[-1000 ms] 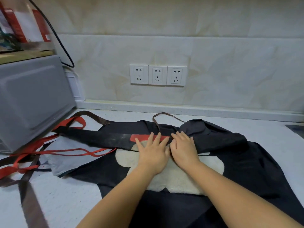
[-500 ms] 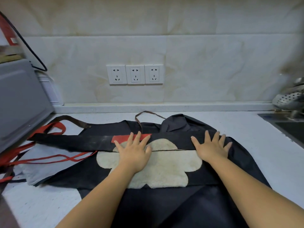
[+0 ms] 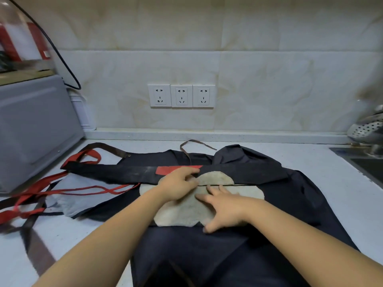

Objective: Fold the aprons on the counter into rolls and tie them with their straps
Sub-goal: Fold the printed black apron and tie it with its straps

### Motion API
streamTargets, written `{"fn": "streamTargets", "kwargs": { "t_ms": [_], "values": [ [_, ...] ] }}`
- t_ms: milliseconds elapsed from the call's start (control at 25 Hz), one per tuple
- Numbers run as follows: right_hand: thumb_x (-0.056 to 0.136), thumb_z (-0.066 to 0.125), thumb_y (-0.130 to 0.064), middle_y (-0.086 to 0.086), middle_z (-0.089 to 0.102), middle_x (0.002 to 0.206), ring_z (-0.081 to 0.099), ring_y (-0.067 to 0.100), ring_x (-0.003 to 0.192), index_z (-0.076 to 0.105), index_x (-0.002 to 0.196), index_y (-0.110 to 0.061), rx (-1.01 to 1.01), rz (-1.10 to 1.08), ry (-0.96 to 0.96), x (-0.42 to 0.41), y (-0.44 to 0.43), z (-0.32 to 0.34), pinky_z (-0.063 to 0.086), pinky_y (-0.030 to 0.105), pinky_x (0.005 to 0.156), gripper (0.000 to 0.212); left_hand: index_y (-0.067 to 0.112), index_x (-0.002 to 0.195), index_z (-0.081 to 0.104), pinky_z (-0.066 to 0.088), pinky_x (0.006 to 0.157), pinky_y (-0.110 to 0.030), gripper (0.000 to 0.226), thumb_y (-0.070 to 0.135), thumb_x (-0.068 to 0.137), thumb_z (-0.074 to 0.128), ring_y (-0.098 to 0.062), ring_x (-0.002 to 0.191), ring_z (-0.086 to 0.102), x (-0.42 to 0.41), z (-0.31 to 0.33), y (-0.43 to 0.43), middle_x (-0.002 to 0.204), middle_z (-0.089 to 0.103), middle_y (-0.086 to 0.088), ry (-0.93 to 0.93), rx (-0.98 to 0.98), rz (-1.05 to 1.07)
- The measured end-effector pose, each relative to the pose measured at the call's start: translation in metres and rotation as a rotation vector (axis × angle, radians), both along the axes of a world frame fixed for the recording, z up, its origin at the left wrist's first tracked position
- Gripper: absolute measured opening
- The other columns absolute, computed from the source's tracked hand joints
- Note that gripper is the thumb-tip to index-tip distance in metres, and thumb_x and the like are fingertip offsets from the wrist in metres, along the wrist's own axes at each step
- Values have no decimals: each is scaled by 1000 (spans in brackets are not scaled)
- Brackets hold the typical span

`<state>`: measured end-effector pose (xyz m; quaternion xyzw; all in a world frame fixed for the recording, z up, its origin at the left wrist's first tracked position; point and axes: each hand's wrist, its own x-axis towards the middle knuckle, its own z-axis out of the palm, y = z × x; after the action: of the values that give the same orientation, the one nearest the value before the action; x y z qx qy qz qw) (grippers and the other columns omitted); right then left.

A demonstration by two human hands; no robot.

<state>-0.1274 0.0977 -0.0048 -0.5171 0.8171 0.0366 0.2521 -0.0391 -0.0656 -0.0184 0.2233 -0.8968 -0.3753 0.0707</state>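
A dark navy apron (image 3: 279,195) lies spread on the white counter (image 3: 259,148), its top part folded down over a beige fleece patch (image 3: 182,214). My left hand (image 3: 178,186) sits at the fold line with fingers curled onto the folded edge beside a red patch (image 3: 176,169). Just to its right, my right hand (image 3: 224,207) rests on the beige patch with fingers spread. A brown strap (image 3: 191,145) loops behind the apron. Red straps (image 3: 83,191) and a grey-blue apron (image 3: 83,200) lie to the left.
A grey microwave (image 3: 35,129) stands at the left with a black cable (image 3: 62,65) above it. Three wall sockets (image 3: 181,96) sit on the tiled backsplash. At the right are a sink (image 3: 369,166) and a perforated metal colander (image 3: 366,129).
My right hand came back from the fold's right end to the middle of the beige patch. My left hand, flat before, now curls its fingers at the folded edge.
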Motion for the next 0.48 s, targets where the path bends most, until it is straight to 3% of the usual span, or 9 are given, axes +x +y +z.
{"fn": "streamTargets", "kwargs": {
  "t_ms": [80, 160, 240, 280, 360, 400, 440, 480],
  "values": [
    [72, 67, -41, -5, 0, 160, -2, 30, 147, 9, 149, -45, 63, 68, 50, 3, 5, 4, 22, 57, 113, 97, 28, 140, 49, 30, 112, -29, 57, 28, 84, 62, -9, 133, 41, 26, 14, 15, 142, 49, 9, -194, -64, -283],
    [74, 64, -27, 1, 17, 152, 20, 31, 140, 16, 148, -36, 95, 132, 158, 9, -1, 6, 39, 49, 104, 88, 30, 152, 25, 18, 118, -44, 87, 31, 76, 68, -13, 143, 24, 50, 20, 26, 156, 28, 6, -420, -232, -419],
    [77, 57, -17, 5, 40, 134, 44, 28, 122, 37, 136, -25, 38, 162, 219, 12, -5, 7, 49, 40, 90, 62, 37, 153, 6, 5, 117, -60, 102, 29, 75, 70, -13, 148, 5, 61, 18, 22, 162, 7, 11, -549, -389, -413],
    [78, 54, -13, 5, 51, 119, 53, 25, 108, 48, 122, -20, -30, 150, 205, 11, -8, 10, 50, 35, 79, 44, 37, 153, 10, 8, 117, -61, 97, 26, 76, 68, -14, 149, 6, 66, 16, 18, 162, 6, 12, -548, -420, -412],
    [79, 47, -10, 6, 61, 92, 55, 24, 85, 57, 93, -13, -135, 67, 176, 0, -10, 22, 44, 33, 65, 18, 32, 142, 41, 30, 112, -43, 68, 16, 79, 59, -19, 140, 31, 69, 20, 7, 155, 32, 6, -469, -378, -364],
    [78, 46, -11, 7, 61, 86, 55, 24, 84, 58, 84, -11, -177, 25, 195, -7, -11, 29, 43, 34, 65, 13, 26, 122, 58, 40, 99, -32, 44, 12, 80, 55, -21, 125, 47, 68, 28, 2, 139, 52, 1, -409, -339, -306],
    [79, 46, -14, 6, 58, 82, 52, 24, 87, 56, 76, -12, -202, 2, 242, -15, -13, 35, 41, 35, 68, 10, 22, 95, 63, 44, 81, -27, 20, 12, 82, 53, -23, 105, 56, 65, 37, -4, 113, 64, -3, -368, -325, -241],
    [81, 46, -16, 3, 52, 81, 48, 24, 91, 52, 71, -15, -214, 6, 312, -23, -15, 40, 37, 35, 71, 12, 20, 77, 58, 41, 68, -25, 10, 14, 83, 53, -22, 88, 56, 61, 46, -11, 90, 64, -2, -350, -340, -179]
  ]
}}
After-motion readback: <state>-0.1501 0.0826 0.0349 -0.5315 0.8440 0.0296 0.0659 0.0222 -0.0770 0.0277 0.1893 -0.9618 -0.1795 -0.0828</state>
